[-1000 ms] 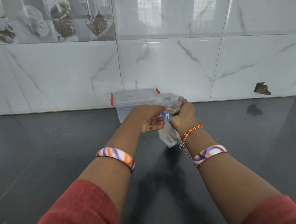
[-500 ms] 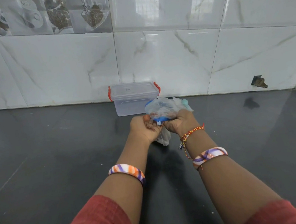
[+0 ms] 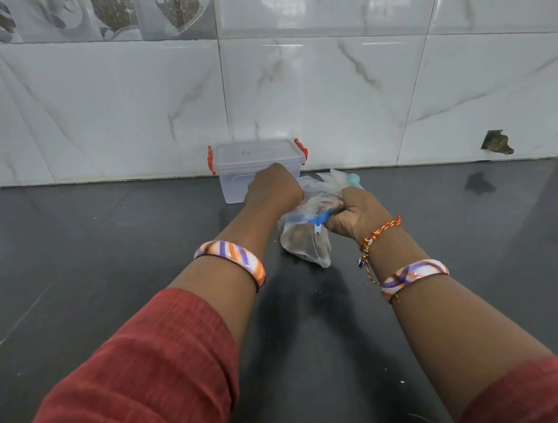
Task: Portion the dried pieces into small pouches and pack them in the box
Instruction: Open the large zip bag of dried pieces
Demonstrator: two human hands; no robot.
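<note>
Both hands work a clear bag (image 3: pixel 304 239) of brown dried pieces just above the dark counter (image 3: pixel 102 250), in front of the box (image 3: pixel 233 181). Right hand (image 3: pixel 357 215) is curled tight round the bag's blue zip top, pinching it, probably to keep the mouth steady. Left hand (image 3: pixel 273 187) sits curled over the crumpled upper plastic; looks like it grips the film, though the fingers are hidden behind the knuckles, so not certain. Bag hangs below the grip, bottom corner near or touching the counter, can't tell which. Box stands against the tiled wall (image 3: pixel 326 85), lid on, red clips (image 3: pixel 211 160) at both ends, so nothing packed right now. Likely step: opening the bag to portion out. Small pouches not clearly visible.
</note>
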